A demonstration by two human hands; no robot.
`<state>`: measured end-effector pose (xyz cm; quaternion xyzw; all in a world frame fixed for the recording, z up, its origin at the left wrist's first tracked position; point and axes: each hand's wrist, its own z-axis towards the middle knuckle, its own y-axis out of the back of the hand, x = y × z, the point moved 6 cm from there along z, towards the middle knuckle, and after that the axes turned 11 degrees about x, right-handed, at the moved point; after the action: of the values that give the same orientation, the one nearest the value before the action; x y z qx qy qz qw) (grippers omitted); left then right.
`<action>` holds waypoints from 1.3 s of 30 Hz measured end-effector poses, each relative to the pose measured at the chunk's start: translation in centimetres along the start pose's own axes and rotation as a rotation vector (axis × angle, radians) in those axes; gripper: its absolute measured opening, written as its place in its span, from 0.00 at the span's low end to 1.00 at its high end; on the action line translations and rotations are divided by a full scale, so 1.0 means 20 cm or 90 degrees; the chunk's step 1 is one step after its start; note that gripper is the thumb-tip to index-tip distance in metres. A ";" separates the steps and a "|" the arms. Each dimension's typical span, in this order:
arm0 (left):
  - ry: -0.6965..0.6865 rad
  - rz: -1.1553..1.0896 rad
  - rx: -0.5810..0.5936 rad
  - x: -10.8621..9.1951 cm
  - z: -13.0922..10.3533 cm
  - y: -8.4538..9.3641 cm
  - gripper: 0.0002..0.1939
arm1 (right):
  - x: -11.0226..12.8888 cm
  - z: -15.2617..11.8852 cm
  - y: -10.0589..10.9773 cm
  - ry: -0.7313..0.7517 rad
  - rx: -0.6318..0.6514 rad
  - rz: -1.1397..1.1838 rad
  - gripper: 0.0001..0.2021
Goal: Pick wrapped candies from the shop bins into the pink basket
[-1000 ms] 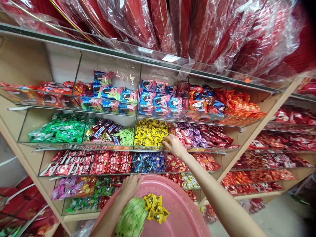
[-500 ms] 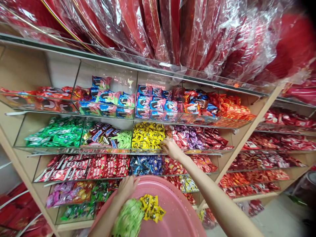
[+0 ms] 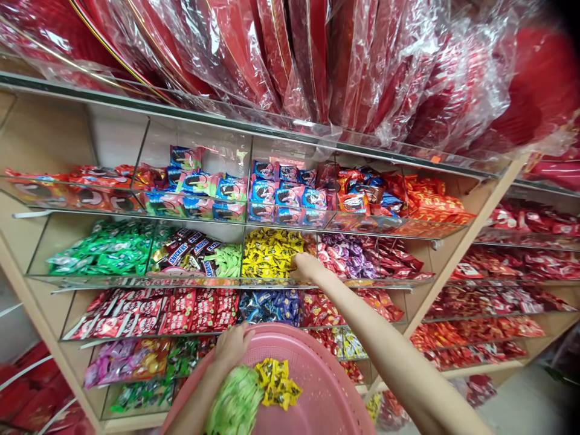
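My left hand (image 3: 232, 346) is closed over the far left rim of a pink plastic basket (image 3: 328, 386). Inside the basket lie a bundle of light green packets (image 3: 235, 399) and a small heap of yellow-wrapped candies (image 3: 278, 383). My right hand (image 3: 308, 267) reaches over the clear front lip of a shelf bin, at the right side of a pile of yellow-wrapped candies (image 3: 267, 251). Its fingers curl down into that pile, and the fingertips are hidden. Snickers bars (image 3: 181, 249) and light green packets (image 3: 226, 260) lie in the bin to the left.
Glass shelves with clear dividers hold green-wrapped sweets (image 3: 104, 248), blue-and-pink cookie packs (image 3: 276, 192), purple-wrapped candies (image 3: 356, 254) and red packets (image 3: 136, 311). Red items in clear plastic (image 3: 308, 60) crowd the top shelf. A wooden upright (image 3: 462, 241) stands right of my forearm.
My right hand has moved slightly left and curled its fingers into the yellow candies. My left hand stays on the basket rim. The view has shifted slightly.
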<state>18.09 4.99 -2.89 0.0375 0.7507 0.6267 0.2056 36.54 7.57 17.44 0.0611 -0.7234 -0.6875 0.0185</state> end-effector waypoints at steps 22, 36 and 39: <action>-0.003 0.010 -0.026 0.00 0.00 -0.01 0.21 | -0.02 0.01 -0.04 0.085 -0.094 0.056 0.11; 0.000 0.008 -0.020 0.00 0.01 -0.02 0.20 | 0.04 -0.34 0.06 0.221 -0.223 0.458 0.06; 0.006 0.006 -0.016 0.00 0.01 -0.02 0.19 | 0.18 -0.38 -0.23 0.271 -0.073 0.553 0.07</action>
<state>18.28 5.14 -3.30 0.0350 0.7437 0.6371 0.1995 34.10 -0.53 12.97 -0.1081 -0.6230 -0.6274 0.4544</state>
